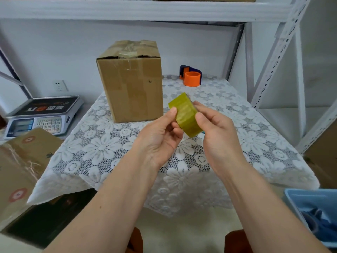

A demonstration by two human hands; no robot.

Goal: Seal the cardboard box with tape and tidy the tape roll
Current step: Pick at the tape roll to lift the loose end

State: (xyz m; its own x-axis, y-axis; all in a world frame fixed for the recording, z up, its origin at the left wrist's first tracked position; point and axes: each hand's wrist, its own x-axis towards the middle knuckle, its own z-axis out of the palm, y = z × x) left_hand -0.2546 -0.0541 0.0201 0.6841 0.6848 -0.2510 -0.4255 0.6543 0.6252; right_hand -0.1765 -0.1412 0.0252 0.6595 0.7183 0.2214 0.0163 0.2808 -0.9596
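A yellowish clear tape roll is held above the table between both hands. My left hand pinches its left side with thumb on top. My right hand grips its right side, thumb on the roll's outer face. The cardboard box stands upright at the back of the table, behind and left of the roll, its top flaps closed with strips of tape across them. Neither hand touches the box.
A white lace cloth covers the table. An orange and blue tape dispenser sits back right. A weighing scale and another carton lie left. A blue bin is lower right; shelf uprights stand right.
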